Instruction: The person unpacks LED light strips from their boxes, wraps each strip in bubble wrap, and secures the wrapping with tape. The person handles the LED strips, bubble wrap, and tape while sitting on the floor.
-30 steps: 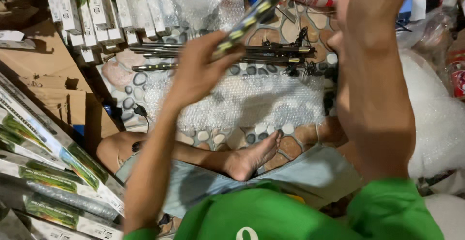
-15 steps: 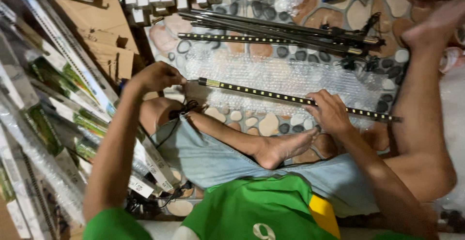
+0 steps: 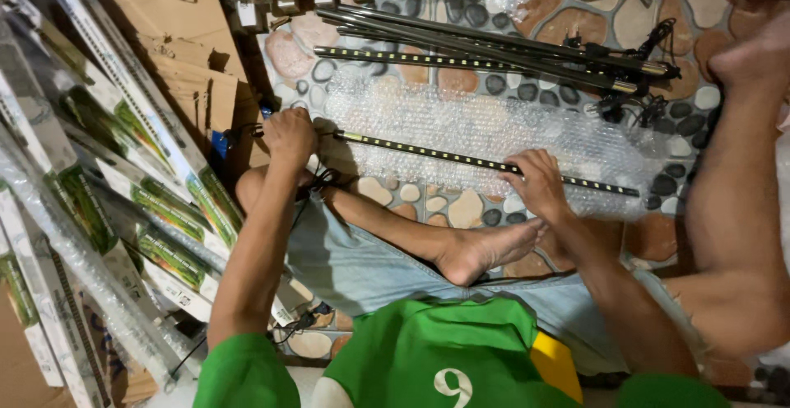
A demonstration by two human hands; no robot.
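Across the sheet of bubble wrap (image 3: pixel 494 128) spread on the pebbled floor (image 3: pixel 461 206) lies a long thin light strip (image 3: pixel 461 158), which both hands grip. The left hand (image 3: pixel 290 136) is clenched around its left end, where dark wires trail off, and the right hand (image 3: pixel 539 181) presses down on it past the middle, fingers curled over it. Beyond it rests a bundle of similar strips (image 3: pixel 494 50), and long flat boxes (image 3: pixel 123 186) are stacked to the left.

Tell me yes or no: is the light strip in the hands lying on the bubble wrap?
Yes: the light strip lies flat across the bubble wrap, with the left hand at one end and the right hand pressing farther along.
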